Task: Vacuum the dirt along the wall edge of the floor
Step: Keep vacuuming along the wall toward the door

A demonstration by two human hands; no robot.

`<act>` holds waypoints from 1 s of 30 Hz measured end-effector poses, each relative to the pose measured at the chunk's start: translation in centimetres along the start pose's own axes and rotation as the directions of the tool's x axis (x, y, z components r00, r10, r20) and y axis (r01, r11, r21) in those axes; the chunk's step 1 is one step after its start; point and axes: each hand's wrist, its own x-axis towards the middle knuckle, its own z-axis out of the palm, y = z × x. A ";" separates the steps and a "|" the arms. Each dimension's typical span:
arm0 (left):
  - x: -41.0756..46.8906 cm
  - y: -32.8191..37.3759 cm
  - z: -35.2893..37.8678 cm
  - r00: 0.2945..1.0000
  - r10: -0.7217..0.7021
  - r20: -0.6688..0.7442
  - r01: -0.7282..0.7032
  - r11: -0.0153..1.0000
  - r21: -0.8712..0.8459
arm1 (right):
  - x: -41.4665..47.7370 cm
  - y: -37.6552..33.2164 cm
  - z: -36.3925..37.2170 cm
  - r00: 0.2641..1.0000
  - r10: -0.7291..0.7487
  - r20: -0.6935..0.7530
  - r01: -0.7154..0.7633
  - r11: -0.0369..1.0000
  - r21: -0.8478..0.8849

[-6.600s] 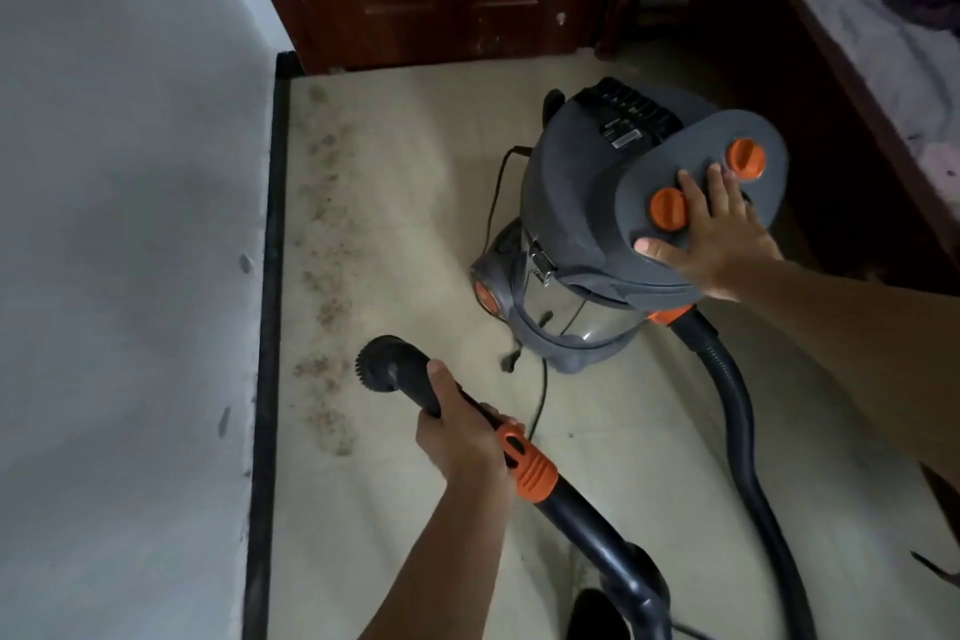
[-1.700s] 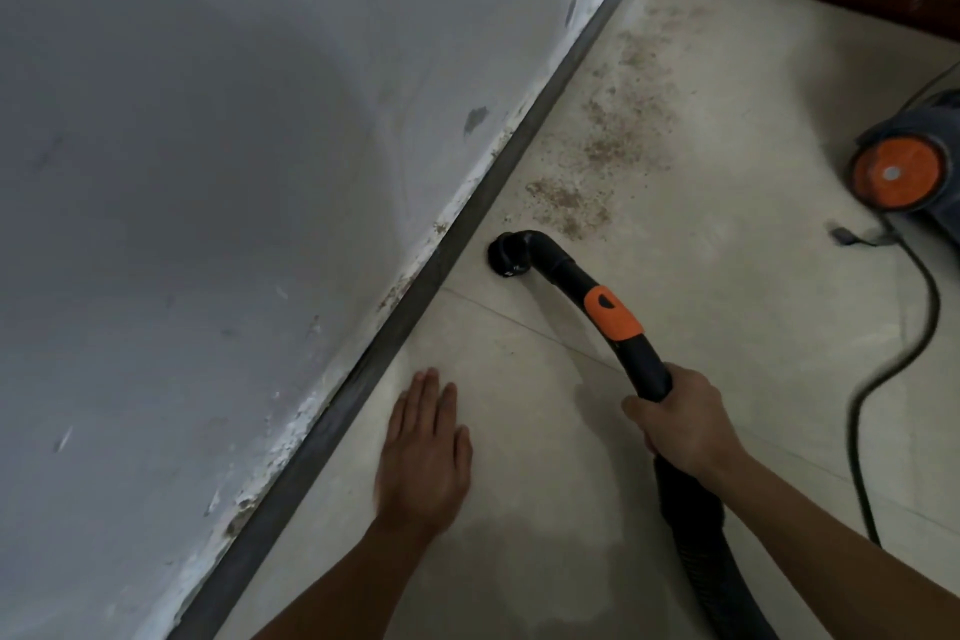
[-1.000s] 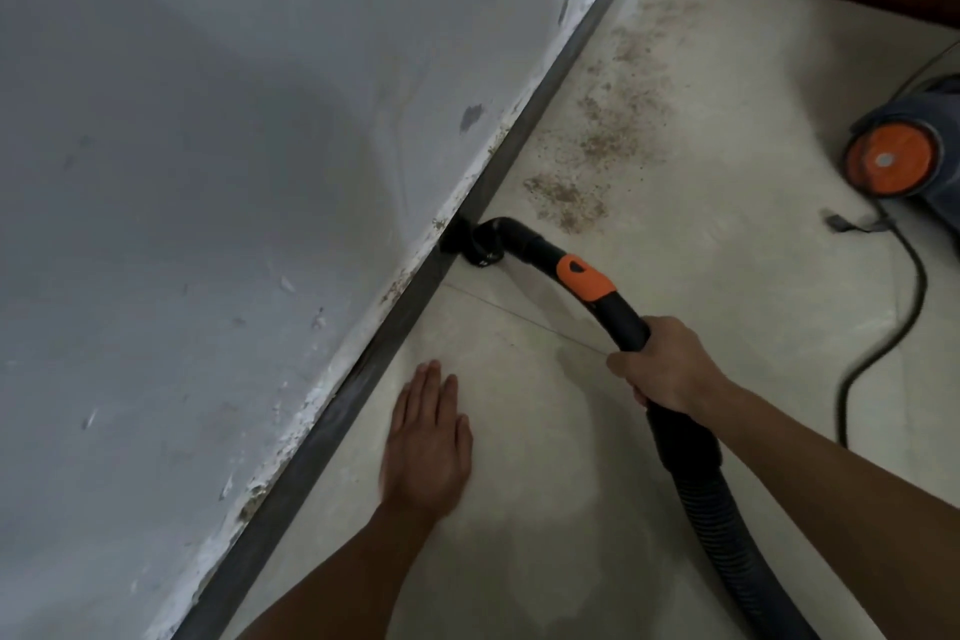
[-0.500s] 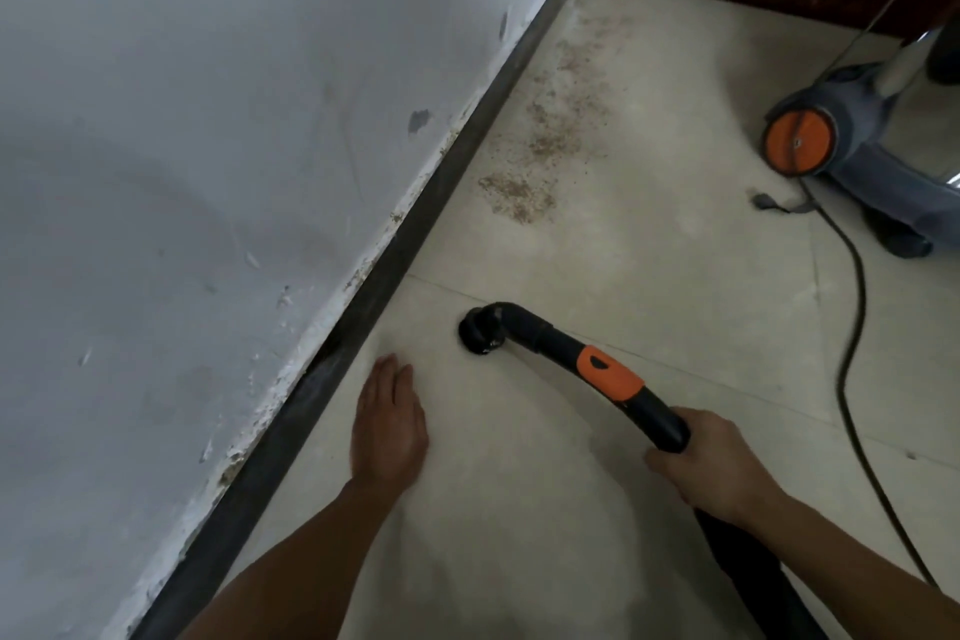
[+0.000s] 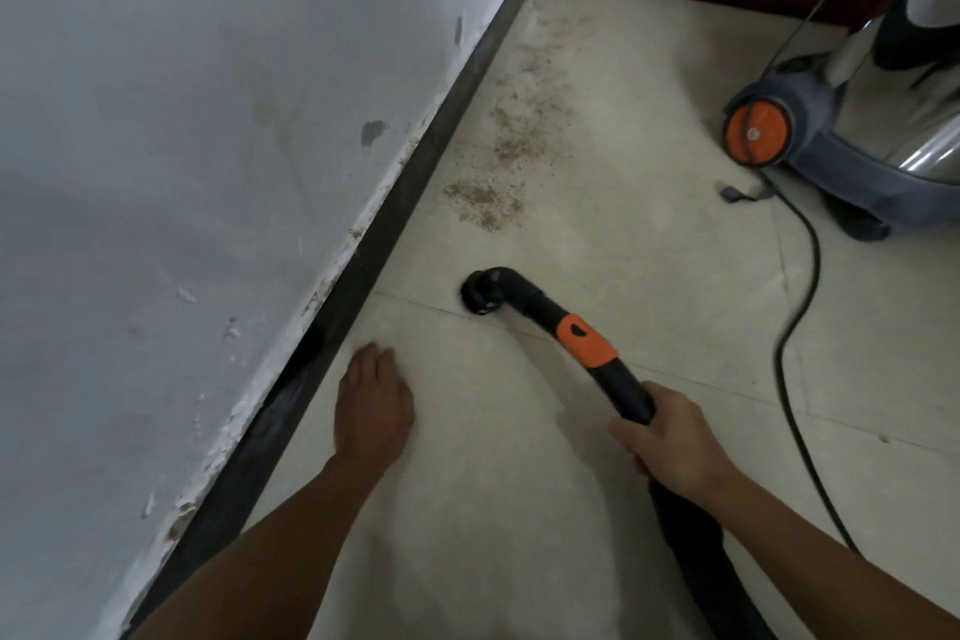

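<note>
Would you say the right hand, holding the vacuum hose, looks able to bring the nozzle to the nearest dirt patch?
Probably yes: only bare floor lies between nozzle and dirt patch; right hand grips the hose.

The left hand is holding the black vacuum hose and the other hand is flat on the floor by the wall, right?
Not quite. In the head view, the right hand holds the black vacuum hose, and the left hand lies flat on the floor by the wall.

Dim, soft indoor light; faint shadows, slight blur, wide-angle bending at edges.
</note>
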 end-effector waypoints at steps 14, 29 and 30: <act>3.2 3.6 2.6 0.997 -0.054 -0.054 0.060 0.993 0.106 | 7.0 2.2 -6.4 0.955 0.196 -0.223 -0.170 0.977 0.130; 2.9 3.8 2.2 0.996 -0.075 -0.046 0.080 0.991 0.106 | 6.9 -0.9 -3.1 0.988 0.095 -0.118 -0.092 0.995 0.034; 2.9 3.8 2.2 0.996 -0.076 -0.046 0.080 0.991 0.103 | 6.6 -0.7 -2.8 0.987 0.092 -0.128 -0.090 0.996 0.025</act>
